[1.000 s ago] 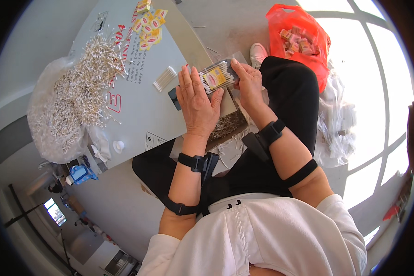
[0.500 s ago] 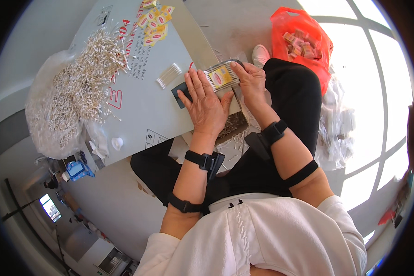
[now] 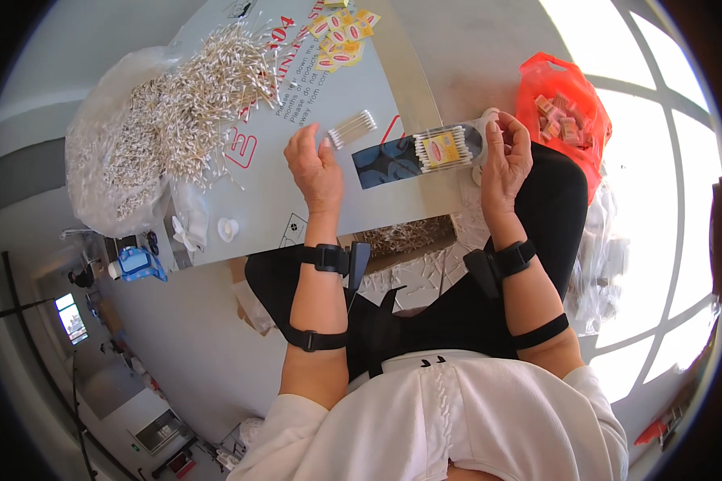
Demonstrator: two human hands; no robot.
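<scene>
My right hand pinches the far right end of a clear plastic bag at the table's right edge. Inside the bag lies a bundle of cotton swabs with a yellow label card on it. The bag's left part rests by a dark, shiny flat pad. My left hand is raised over the table, thumb apart from the fingers, with nothing in it. Just right of its fingertips lies a small bundle of loose cotton swabs.
A big heap of cotton swabs spills from a clear bag at the left. Yellow label cards lie at the far side. An open box of swabs stands below the table edge. A red bag with small packs is right.
My left hand has lifted off the dark pad and the bag and moved left toward the loose swabs. My right hand still holds the bag's end. The whole view has shifted.
</scene>
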